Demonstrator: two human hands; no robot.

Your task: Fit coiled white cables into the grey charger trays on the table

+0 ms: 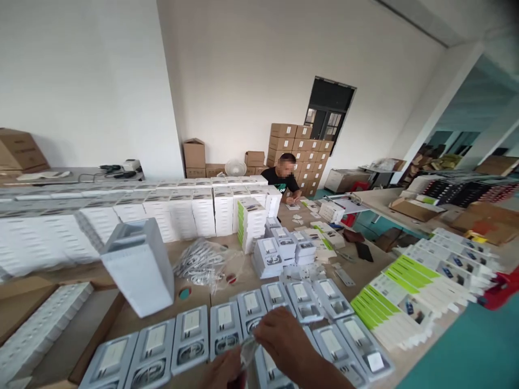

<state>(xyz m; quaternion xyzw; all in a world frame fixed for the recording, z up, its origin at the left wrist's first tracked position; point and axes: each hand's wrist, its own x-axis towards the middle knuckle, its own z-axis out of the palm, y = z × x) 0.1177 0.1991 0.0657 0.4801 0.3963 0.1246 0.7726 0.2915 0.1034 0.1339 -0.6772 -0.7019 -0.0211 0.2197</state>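
Low in the view, my right hand [284, 339] and my left hand [224, 369] meet over the rows of trays. Between them is a small clear plastic bag [248, 350], pinched by the fingers of both hands; its contents are too blurred to make out. Beneath and around lie several pale grey plastic trays [191, 337], each with a white block that looks like a charger [114, 354]. Coiled white cables [149, 373] sit in the lower hollows of some trays, while other hollows hold none. My forearm hides part of the nearest trays.
A bag of white cables [200, 262] lies beyond the trays. Stacked grey trays [138, 270] stand left, beside an open carton [87, 346]. White-and-green boxes [399, 302] line the right edge. White boxes [203, 213] form a wall behind. A co-worker [281, 178] sits across the table.
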